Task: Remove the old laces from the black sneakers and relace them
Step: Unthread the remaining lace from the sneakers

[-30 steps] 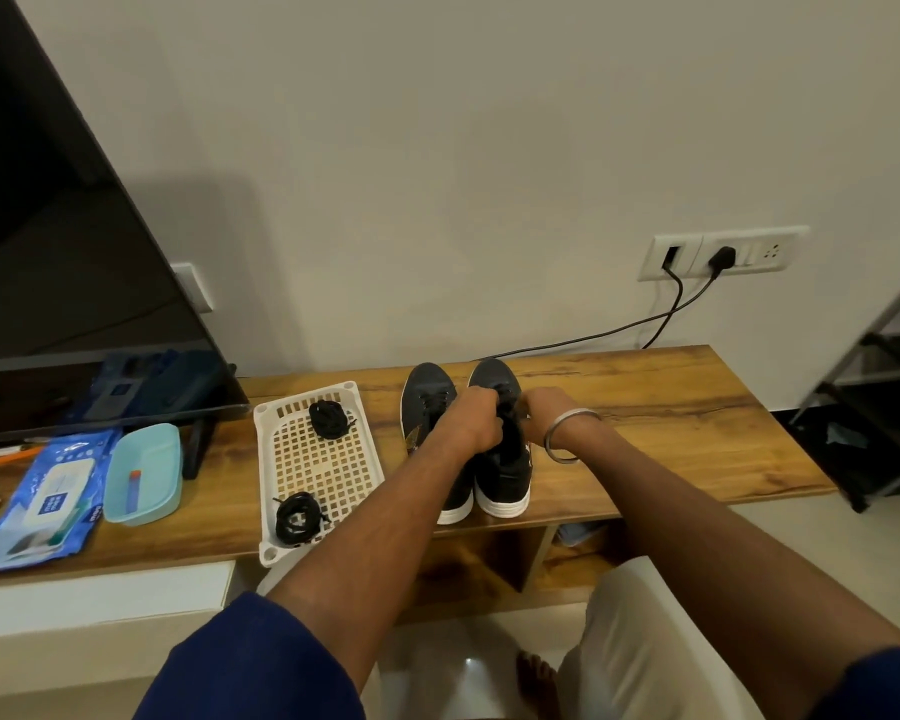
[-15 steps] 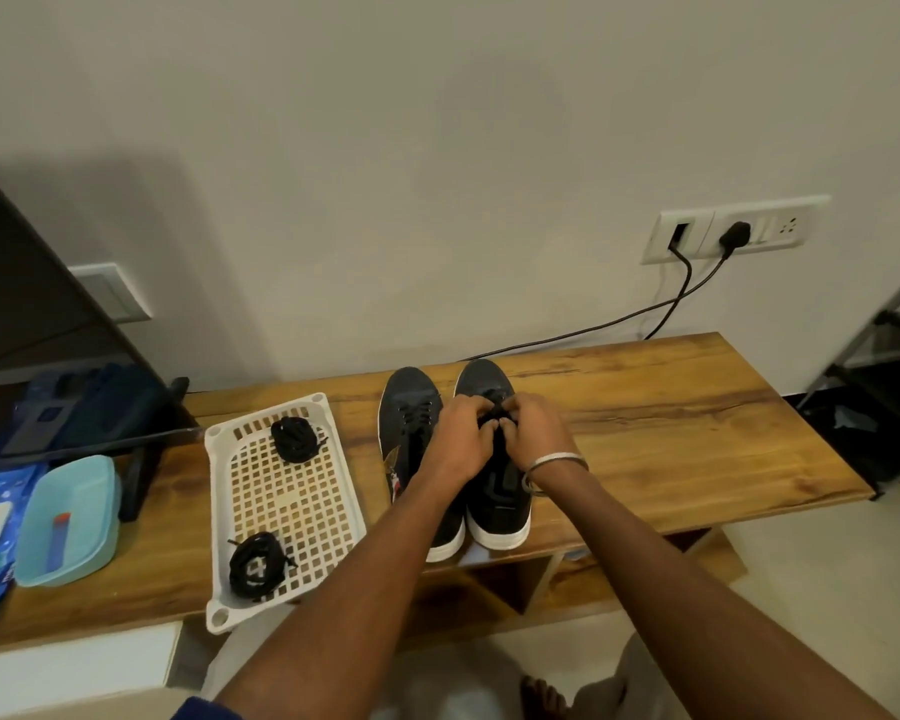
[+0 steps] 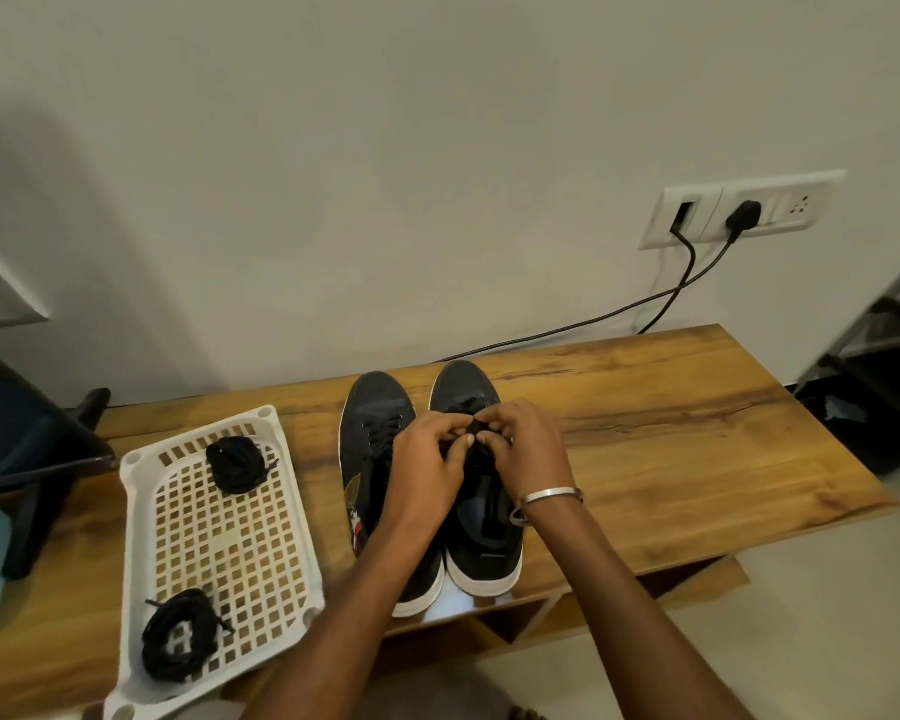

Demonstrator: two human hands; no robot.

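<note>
Pinching the black lace with both grips: left hand and right hand meeting fingertip to fingertip over the tongue of the right sneaker. Wearing a metal bangle at the right wrist. Standing just beside it, toes toward the wall: left sneaker, laced. Resting on the wooden counter, near its front edge. Lying left of the pair: white tray, holding two coiled laces, well apart.
</note>
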